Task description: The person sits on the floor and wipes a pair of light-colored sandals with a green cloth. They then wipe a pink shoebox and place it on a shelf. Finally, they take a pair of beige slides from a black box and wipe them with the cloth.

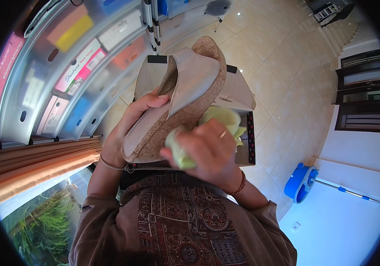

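A beige wedge slide sandal [194, 82] with a speckled cork sole is held up, tilted, in front of me, its toe end pointing away. My left hand [130, 115] grips it near the heel, with the thumb on the insole by the strap opening. Bunched in my right hand [210, 148] is a pale green cloth [180, 150], close against the cork side; the hand is slightly blurred. More pale green material [225, 117] shows just beyond that hand; I cannot tell whether it is the same cloth. Beneath, an open box [251, 142] with dark, red-specked sides is partly hidden.
Translucent storage boxes [25, 95] with shoe boxes inside line the left. Metal stand legs [153, 31] rise behind the sandal. Tiled floor [283, 84] stretches right, where a blue mop bucket [300, 182] stands by the wall. An orange-brown curtain [43, 166] hangs at lower left.
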### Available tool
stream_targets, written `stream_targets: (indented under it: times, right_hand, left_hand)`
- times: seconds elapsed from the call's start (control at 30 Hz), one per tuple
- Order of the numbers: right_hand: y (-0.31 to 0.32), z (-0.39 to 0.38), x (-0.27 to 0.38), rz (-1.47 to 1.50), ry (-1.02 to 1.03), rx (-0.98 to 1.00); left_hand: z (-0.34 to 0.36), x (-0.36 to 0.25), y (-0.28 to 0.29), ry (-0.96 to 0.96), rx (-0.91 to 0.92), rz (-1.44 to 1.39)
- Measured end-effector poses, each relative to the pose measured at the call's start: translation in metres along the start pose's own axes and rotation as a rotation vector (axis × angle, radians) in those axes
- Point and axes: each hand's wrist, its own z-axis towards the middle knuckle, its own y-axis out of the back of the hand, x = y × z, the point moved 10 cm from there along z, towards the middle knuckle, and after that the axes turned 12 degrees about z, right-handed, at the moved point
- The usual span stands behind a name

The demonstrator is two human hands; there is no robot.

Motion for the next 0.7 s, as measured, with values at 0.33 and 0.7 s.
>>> stream_targets:
  times: [0.33, 0.7]
  right_hand:
    - [-0.009, -0.011, 0.018, 0.053, 0.084, -0.028]
    - [0.009, -0.001, -0.003, 0.125, -0.091, -0.176]
  left_hand:
    - [0.010, 0.008, -0.009, 0.087, 0.082, 0.008]
    - [0.018, 0.014, 0.012, 0.105, 0.009, -0.018]
